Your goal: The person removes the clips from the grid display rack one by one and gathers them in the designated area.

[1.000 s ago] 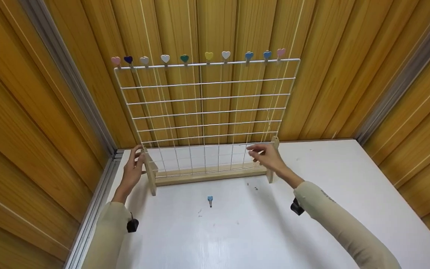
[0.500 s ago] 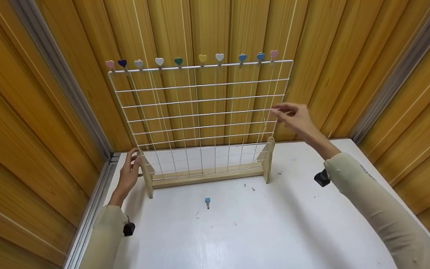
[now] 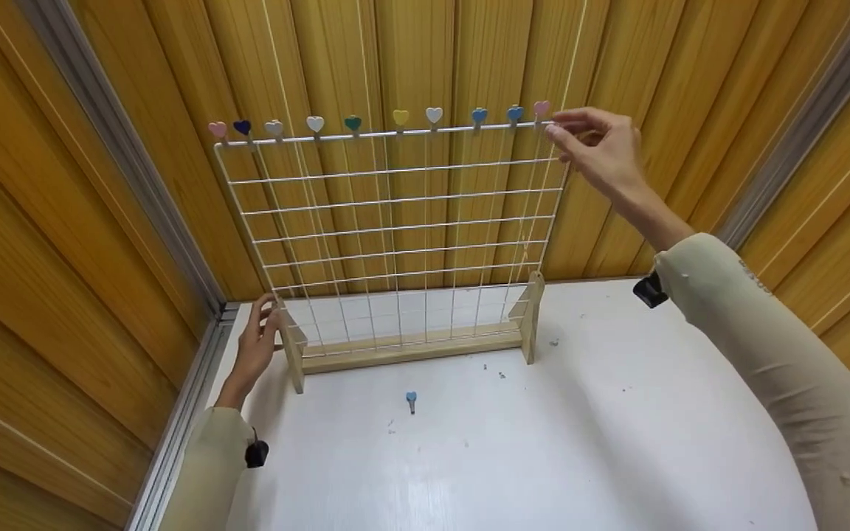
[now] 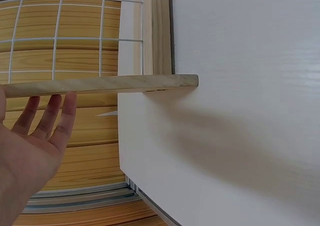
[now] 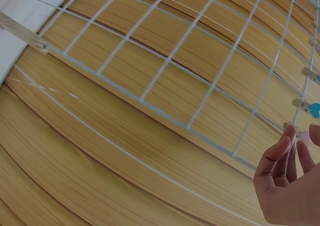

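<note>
In the head view a white wire grid [image 3: 395, 195] stands in a wooden stand [image 3: 410, 354]. Heart clips line its top wire, among them a pink heart clip [image 3: 541, 108] near the right corner. My left hand [image 3: 254, 350] is at the stand's left upright; in the left wrist view its fingertips touch the wooden upright [image 4: 110, 84] from outside. My right hand [image 3: 606, 151] is at the grid's top right corner, thumb and finger slightly apart beside the pink clip. In the right wrist view my right hand [image 5: 285, 178] shows bent fingers near that clip, partly cut off by the frame.
A light-blue heart clip [image 3: 412, 402] lies on the white table [image 3: 425, 479] in front of the stand. Small bits [image 3: 501, 375] are scattered nearby. Wood-patterned walls [image 3: 690, 110] enclose the back and sides, with a metal rail [image 3: 174, 420] along the left table edge.
My right hand has risen from the stand's lower right, past the grid's right side, to the top right corner. The grid has shifted slightly left in view; my left hand stays at the upright.
</note>
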